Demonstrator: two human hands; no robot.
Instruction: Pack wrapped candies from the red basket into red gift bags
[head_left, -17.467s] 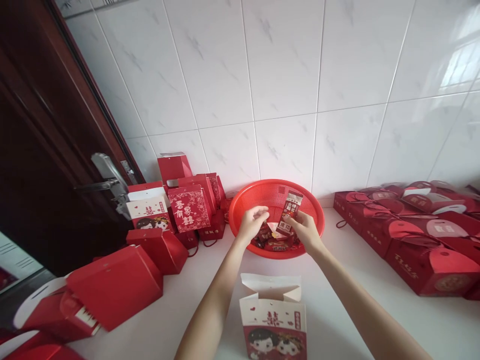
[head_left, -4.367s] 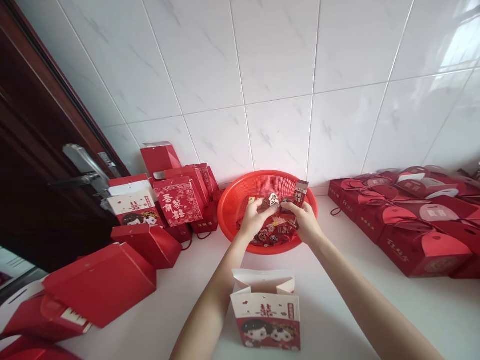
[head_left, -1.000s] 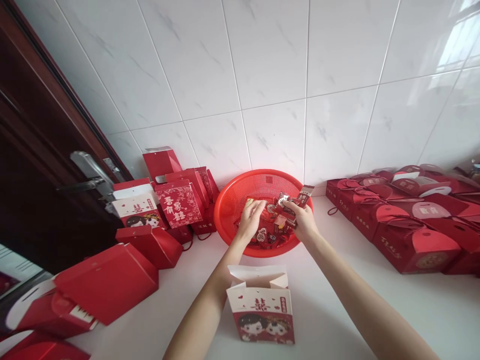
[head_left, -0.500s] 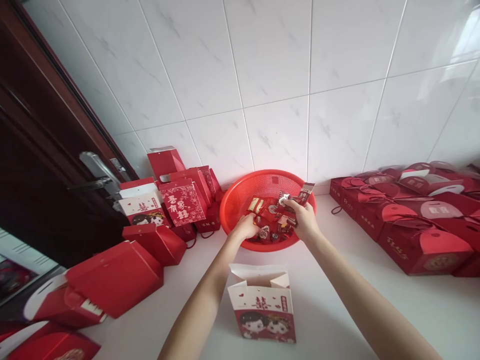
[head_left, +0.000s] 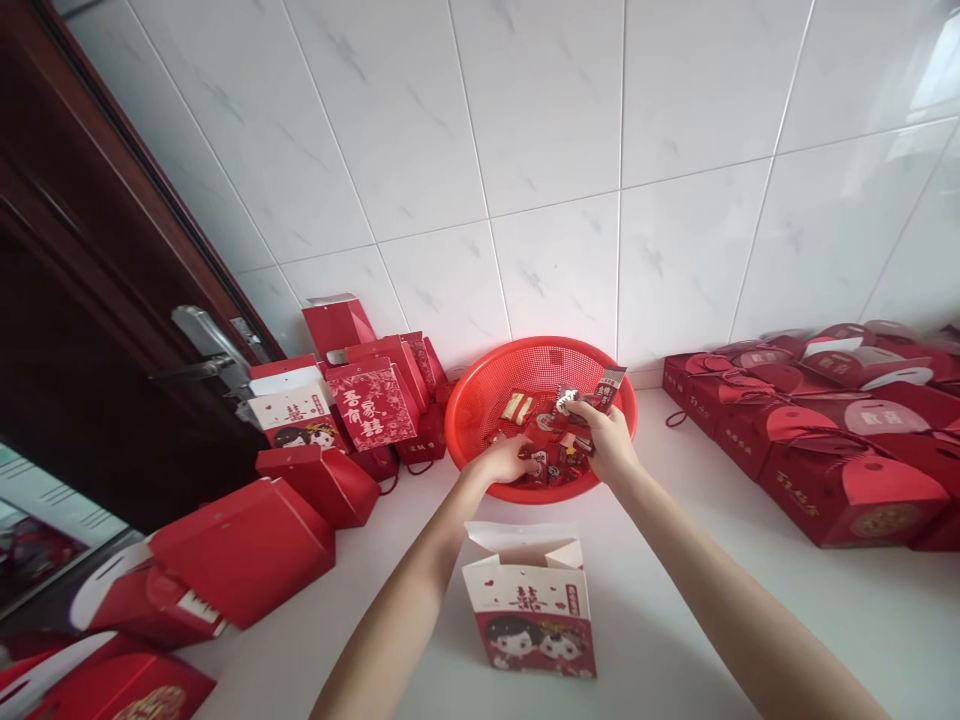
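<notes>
A red mesh basket point(head_left: 469, 400) stands against the tiled wall with several small wrapped sweets inside. My right hand point(head_left: 609, 437), at the basket's right side, is closed on wrapped sweets, among them a long dark red packet point(head_left: 609, 387) that sticks up. My left hand point(head_left: 510, 460) reaches over the basket's near left rim, its fingers among the sweets beside a small red packet point(head_left: 538, 465); whether it grips one is unclear. In front of the basket, between my forearms, an open-topped paper box point(head_left: 536, 620) with two cartoon faces stands upright.
Red gift boxes and bags point(head_left: 244, 550) crowd the left side of the white table point(head_left: 645, 650). Rows of tied red boxes point(head_left: 825, 450) fill the right side. Behind are a tiled wall point(head_left: 555, 270) and, at the left, a dark door point(head_left: 97, 280) with a metal handle.
My left hand has moved a little to the right among the sweets in the basket. My right hand stays nearly still, still holding sweets. The view has shifted slightly.
</notes>
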